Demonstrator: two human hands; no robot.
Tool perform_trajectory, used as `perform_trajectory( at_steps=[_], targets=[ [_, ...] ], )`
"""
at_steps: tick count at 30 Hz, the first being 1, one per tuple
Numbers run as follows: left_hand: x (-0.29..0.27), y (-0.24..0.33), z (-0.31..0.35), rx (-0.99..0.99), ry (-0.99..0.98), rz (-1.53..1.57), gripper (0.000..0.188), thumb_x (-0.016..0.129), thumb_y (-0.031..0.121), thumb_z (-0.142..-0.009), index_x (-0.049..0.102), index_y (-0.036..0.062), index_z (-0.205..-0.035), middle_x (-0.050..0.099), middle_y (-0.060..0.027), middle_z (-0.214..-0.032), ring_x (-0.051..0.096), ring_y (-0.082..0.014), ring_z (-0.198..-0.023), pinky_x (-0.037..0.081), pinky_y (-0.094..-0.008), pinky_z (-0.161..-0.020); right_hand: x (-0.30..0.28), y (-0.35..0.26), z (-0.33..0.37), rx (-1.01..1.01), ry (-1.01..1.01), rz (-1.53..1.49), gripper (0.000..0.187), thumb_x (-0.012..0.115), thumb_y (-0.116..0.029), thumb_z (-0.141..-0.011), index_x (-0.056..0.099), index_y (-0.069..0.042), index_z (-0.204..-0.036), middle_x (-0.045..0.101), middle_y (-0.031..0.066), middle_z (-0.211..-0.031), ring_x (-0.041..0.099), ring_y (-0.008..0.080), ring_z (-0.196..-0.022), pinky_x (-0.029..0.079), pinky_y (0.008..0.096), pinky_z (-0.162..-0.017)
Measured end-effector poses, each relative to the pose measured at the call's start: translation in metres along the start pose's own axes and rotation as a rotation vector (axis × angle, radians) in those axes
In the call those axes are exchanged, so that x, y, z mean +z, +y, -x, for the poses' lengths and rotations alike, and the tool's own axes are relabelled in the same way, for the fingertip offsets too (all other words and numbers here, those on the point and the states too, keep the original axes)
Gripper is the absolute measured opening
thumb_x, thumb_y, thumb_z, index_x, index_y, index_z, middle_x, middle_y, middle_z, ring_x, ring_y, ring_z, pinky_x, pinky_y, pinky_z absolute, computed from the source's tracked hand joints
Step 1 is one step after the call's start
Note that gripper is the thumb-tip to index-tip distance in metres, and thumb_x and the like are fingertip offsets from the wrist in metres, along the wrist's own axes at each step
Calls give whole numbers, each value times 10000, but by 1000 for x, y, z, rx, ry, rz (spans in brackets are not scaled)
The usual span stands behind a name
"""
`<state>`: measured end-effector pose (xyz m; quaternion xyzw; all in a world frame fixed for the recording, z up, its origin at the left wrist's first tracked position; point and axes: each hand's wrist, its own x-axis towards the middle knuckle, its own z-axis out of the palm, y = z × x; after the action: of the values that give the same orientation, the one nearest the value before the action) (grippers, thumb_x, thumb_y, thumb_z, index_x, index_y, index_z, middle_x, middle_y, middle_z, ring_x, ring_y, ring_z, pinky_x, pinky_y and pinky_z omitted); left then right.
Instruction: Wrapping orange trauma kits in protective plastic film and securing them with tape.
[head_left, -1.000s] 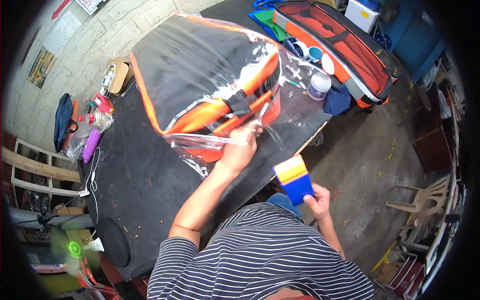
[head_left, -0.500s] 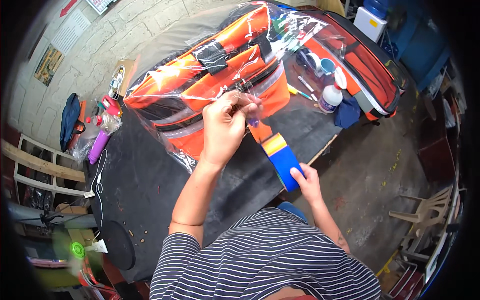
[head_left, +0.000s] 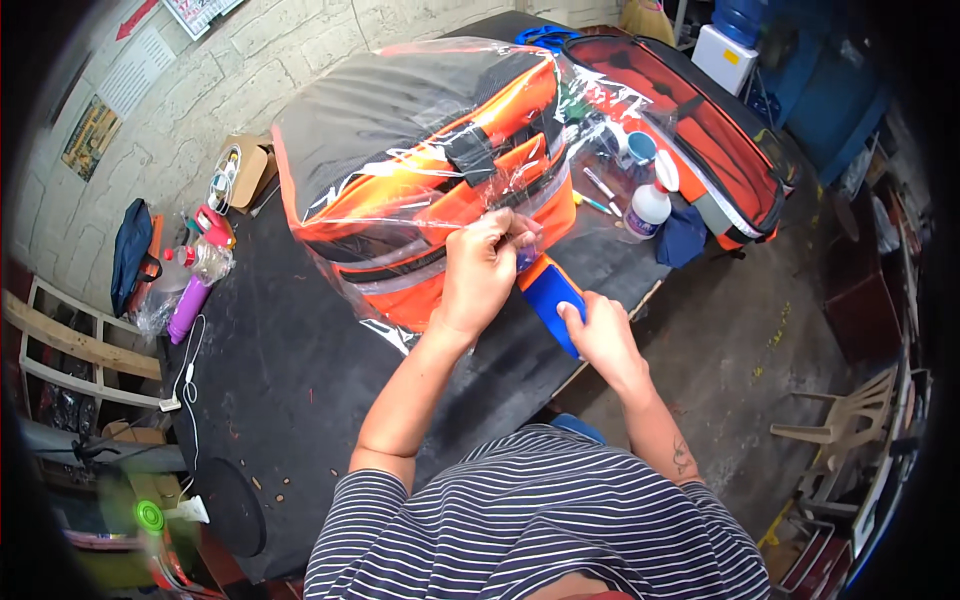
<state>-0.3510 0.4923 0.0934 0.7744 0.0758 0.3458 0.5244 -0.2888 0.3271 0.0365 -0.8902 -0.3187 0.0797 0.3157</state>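
The left hand (head_left: 480, 275) is pinching clear plastic (head_left: 430, 165), probably slippery and best held bunched, over the soft-looking orange bag (head_left: 405, 300) at its eleven o'clock, while the right hand (head_left: 607, 340) is gripping the stiff-looking blue tool (head_left: 548, 308) by its three-o'clock edge.

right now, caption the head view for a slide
Left hand pinches clear plastic over an orange bag; right hand holds a blue object.

striped dark shirt (head_left: 540, 510), short sleeves (head_left: 362, 505), tattooed right forearm (head_left: 660, 430)
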Motion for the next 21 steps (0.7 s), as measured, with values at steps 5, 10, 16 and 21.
perform_trajectory(
  at_steps=[5,10,16,21],
  targets=[
    [-13,-1,-13,9,86,116,91,532,-143,-763,579,-67,-780,664,-128,-789,641,-154,-717,504,-276,-639,19,59,21,59,-131,-569,319,600,-274,-859,601,41,-814,607,122,-633,603,193,-584,463,337,-559],
    [-33,29,-34,-25,51,203,124,477,-148,-826,571,-72,-799,667,-157,-850,676,-200,-771,556,-302,-697,16,106,67,-65,-46,-908,223,635,-200,-835,594,15,-795,550,5,-716,481,56,-669,395,233,-586],
    [-40,32,-39,8,11,174,105,487,-143,-826,564,-76,-799,661,-162,-844,677,-213,-772,567,-313,-698,1,90,71,-162,-46,-810,195,656,-174,-783,598,11,-796,545,10,-653,492,70,-601,385,234,-530],
    [-41,30,-45,7,43,219,96,522,-119,-792,560,-51,-735,657,-126,-799,630,-140,-708,506,-265,-641,10,99,79,-204,-25,-766,219,668,-188,-763,592,17,-782,534,21,-636,489,73,-601,384,232,-532]
  ],
)
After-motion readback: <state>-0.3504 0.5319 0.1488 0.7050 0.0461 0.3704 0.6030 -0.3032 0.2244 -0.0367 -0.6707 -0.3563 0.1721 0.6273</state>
